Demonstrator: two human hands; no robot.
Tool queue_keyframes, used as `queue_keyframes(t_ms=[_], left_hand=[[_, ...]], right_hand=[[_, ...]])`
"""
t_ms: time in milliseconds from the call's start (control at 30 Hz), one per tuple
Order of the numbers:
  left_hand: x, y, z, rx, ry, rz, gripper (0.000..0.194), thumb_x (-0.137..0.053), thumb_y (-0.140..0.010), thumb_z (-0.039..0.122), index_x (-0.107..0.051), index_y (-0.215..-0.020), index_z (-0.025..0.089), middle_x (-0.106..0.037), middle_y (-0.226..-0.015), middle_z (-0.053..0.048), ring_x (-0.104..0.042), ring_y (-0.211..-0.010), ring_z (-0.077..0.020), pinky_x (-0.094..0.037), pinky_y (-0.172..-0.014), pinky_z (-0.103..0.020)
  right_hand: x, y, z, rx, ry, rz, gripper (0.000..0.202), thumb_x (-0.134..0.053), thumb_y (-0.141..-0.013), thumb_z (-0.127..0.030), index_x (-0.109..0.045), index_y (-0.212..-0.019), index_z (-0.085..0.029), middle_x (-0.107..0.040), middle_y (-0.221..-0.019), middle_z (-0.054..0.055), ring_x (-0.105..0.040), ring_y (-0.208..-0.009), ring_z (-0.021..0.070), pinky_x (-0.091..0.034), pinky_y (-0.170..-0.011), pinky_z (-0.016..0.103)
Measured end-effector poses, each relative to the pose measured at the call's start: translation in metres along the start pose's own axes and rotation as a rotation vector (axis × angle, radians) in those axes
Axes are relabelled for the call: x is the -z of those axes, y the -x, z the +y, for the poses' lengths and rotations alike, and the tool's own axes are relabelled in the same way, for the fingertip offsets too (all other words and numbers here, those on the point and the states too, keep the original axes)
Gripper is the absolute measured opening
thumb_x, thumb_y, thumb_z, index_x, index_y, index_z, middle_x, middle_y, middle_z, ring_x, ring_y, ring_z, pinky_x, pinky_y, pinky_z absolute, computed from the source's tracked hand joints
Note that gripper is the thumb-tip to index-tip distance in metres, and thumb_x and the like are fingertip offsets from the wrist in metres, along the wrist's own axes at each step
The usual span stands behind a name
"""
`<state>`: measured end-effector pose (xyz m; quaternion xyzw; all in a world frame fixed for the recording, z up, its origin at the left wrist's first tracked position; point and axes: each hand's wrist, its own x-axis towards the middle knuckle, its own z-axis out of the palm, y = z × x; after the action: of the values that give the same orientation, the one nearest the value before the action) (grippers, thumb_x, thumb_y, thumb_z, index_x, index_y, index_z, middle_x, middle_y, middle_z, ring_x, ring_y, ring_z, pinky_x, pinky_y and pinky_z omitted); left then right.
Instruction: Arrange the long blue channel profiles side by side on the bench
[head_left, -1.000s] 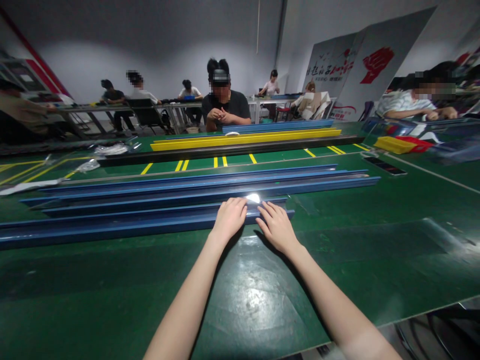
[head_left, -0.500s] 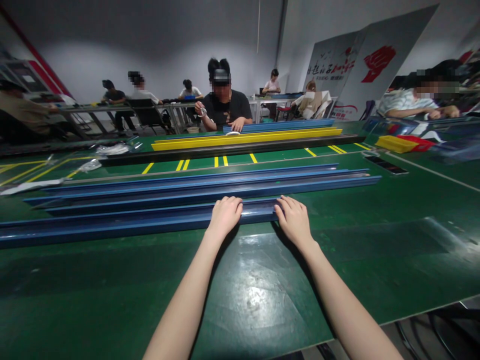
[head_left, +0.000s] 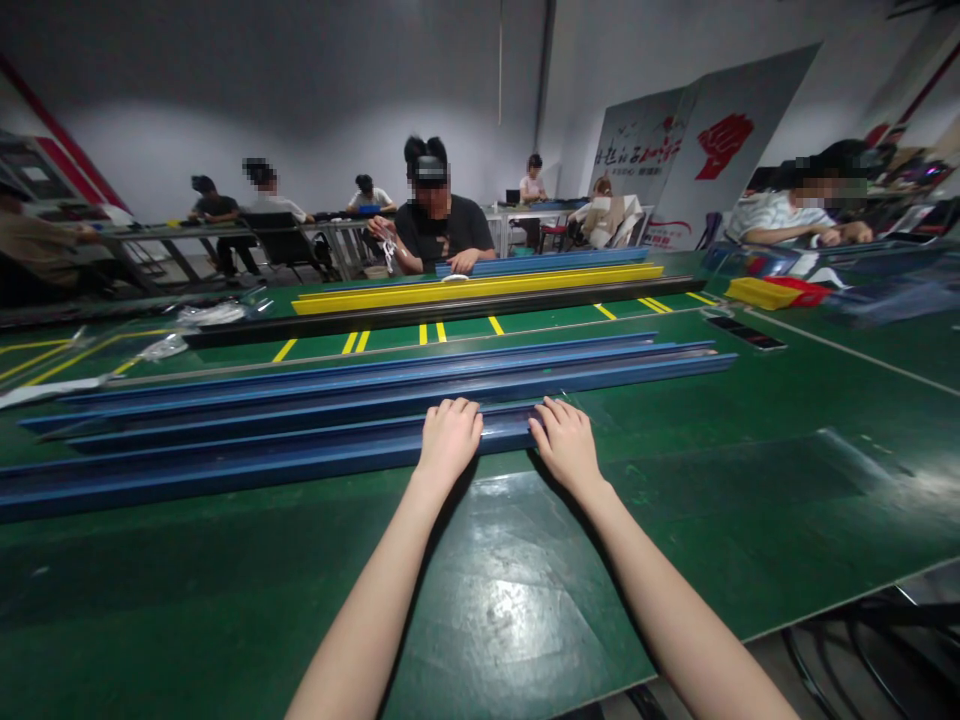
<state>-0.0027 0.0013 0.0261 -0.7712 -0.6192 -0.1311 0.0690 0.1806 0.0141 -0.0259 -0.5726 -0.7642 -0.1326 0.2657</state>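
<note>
A long blue channel strip (head_left: 247,470) lies on the green table nearest to me, its left end running out of view. My left hand (head_left: 451,438) is closed over the strip a little way in from its right end, fingers curled over the far edge. At that right end is my right hand (head_left: 566,440), its fingers bent over the tip, thumb on the near side. The fingertips of both hands are partly hidden behind the strip. Just beyond lie more blue channel strips (head_left: 375,402), roughly parallel to it.
Farther back are a yellow strip (head_left: 480,288) and a black strip (head_left: 450,312). A phone (head_left: 746,333) lies to the right, near a yellow tray (head_left: 761,293) and a red tray (head_left: 810,291). A co-worker (head_left: 442,225) sits opposite, holding something white. Clear plastic bags (head_left: 214,312) lie at left.
My view has turned slightly, so the scene sits lower and more to the left. The gap between my hands on the blue strip is a little narrower.
</note>
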Motion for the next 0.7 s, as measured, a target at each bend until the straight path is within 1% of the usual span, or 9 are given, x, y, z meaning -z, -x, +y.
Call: queue_keyframes(t_ms=[100,233,367,467,567,700], left_hand=[[-0.006,0.001,0.009,-0.109,0.066,-0.001,0.032,-0.033,-0.090,0.029,-0.054,-0.113,0.019,-0.054,-0.123,-0.005,-0.047,-0.112,-0.0188,-0.037,-0.089,-0.033],[-0.016,0.002,0.015,-0.165,0.073,-0.048,0.037,-0.035,-0.090,0.035,-0.049,-0.121,0.021,-0.047,-0.132,-0.005,-0.039,-0.121,-0.0204,-0.033,-0.096,-0.036],[-0.022,0.001,0.014,-0.188,0.052,-0.058,0.043,-0.036,-0.088,0.043,-0.045,-0.125,0.023,-0.045,-0.134,-0.005,-0.036,-0.124,-0.0221,-0.033,-0.097,-0.038],[-0.023,0.000,0.014,-0.193,0.033,-0.071,0.047,-0.040,-0.086,0.048,-0.044,-0.126,0.024,-0.044,-0.133,-0.006,-0.037,-0.122,-0.0231,-0.033,-0.097,-0.039],[-0.022,-0.001,0.013,-0.208,0.013,-0.083,0.049,-0.045,-0.083,0.048,-0.043,-0.126,0.025,-0.044,-0.133,-0.008,-0.038,-0.121,-0.0241,-0.033,-0.096,-0.040],[-0.020,-0.002,0.011,-0.228,0.000,-0.081,0.050,-0.051,-0.081,0.043,-0.044,-0.126,0.022,-0.047,-0.131,-0.008,-0.041,-0.119,-0.0241,-0.035,-0.095,-0.039]], right_hand=[[-0.001,0.000,0.001,0.007,-0.005,0.007,0.039,-0.032,-0.090,-0.036,-0.059,-0.108,-0.014,-0.057,-0.119,0.011,-0.045,-0.110,0.0227,-0.030,-0.091,0.037],[-0.002,0.000,0.002,0.010,-0.005,0.006,0.039,-0.032,-0.090,-0.036,-0.058,-0.108,-0.014,-0.057,-0.118,0.010,-0.045,-0.110,0.0228,-0.030,-0.091,0.037],[-0.001,-0.001,0.001,0.015,-0.006,0.004,0.039,-0.031,-0.090,-0.036,-0.059,-0.108,-0.015,-0.057,-0.118,0.010,-0.045,-0.110,0.0228,-0.031,-0.092,0.037],[0.000,-0.001,0.002,0.019,-0.009,0.002,0.038,-0.032,-0.090,-0.035,-0.059,-0.108,-0.017,-0.057,-0.118,0.010,-0.046,-0.110,0.0223,-0.031,-0.091,0.037],[0.002,-0.002,0.004,0.025,-0.005,-0.005,0.038,-0.031,-0.090,-0.035,-0.059,-0.108,-0.017,-0.058,-0.116,0.009,-0.046,-0.109,0.0219,-0.032,-0.091,0.037],[0.003,-0.003,0.007,0.053,-0.012,-0.010,0.038,-0.031,-0.090,-0.035,-0.060,-0.106,-0.017,-0.059,-0.115,0.008,-0.047,-0.107,0.0216,-0.032,-0.091,0.037]])
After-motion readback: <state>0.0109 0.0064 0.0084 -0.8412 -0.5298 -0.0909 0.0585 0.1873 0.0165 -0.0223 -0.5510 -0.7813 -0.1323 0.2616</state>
